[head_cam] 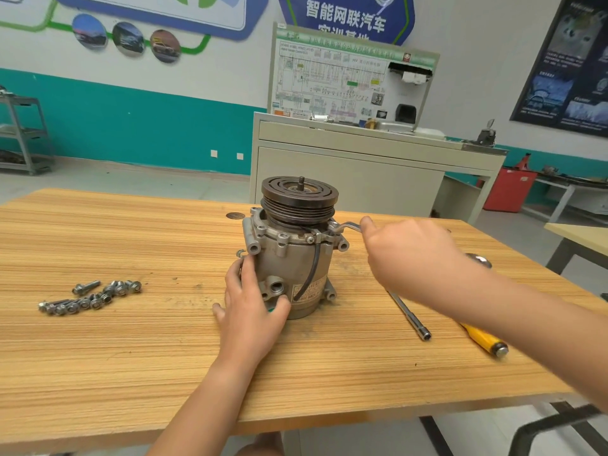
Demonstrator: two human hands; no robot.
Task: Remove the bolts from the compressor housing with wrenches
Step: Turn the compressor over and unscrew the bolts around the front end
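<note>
Far left, against the teal wall: grey metal shelf rack (23,133), open tiers.

Wooden table (131,357), pale striped laminate with scuffs and dark smudges near the middle.

Left part of the top: loose bolts (88,296) in a heap. They are short, silvery and flanged, lying on their sides and touching one another, well apart from the compressor.

Left hand (253,304) grips the lower left side of the compressor housing (289,268), fingers up the flank and thumb pressed across the front by a round port.

Housing stands upright at table centre. It is a dull cast-metal cylinder with lugged ears around its upper flange. A dark grooved pulley (299,195) sits on top with a threaded stub sticking up from its hub. A black cable (314,261) runs down the front over a faded label.

Wrench (345,227), bright steel with a cranked neck, has its head on the flange's right edge under the pulley rim. The pulley overhangs it, so the bolt itself cannot be seen.

Right hand (411,255) is closed round the wrench shank, thumb up, and hides most of the handle.

Under the right forearm lies a slim chrome extension bar (409,315), flat on the table. Beside it is a yellow-handled tool (483,339), its far end covered by the arm.

Behind the table: cream cabinet (355,179) carrying a wiring-diagram board. Red bin (508,189) to its right.
</note>
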